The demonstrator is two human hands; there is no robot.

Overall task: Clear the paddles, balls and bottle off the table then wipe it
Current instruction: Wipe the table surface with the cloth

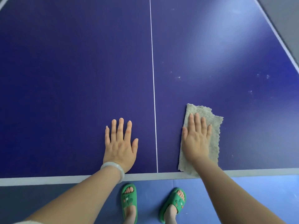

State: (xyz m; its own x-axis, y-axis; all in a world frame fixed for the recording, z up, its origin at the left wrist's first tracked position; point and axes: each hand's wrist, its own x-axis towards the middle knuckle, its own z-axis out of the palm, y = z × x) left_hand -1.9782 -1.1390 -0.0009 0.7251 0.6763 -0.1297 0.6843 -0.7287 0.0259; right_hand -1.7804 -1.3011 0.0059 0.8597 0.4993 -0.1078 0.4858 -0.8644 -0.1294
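Right hand [196,139] presses flat, fingers straight, on the grey cloth [212,125] near the bench [72,78] front edge. Left hand [120,143] rests flat on the bench, holding nothing.

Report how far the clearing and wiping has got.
Cleared: no paddles, balls or bottle show on the visible table. In hand: the right hand presses the cloth flat near the edge; the left hand rests on the table. Left: pale specks beyond the cloth need wiping.
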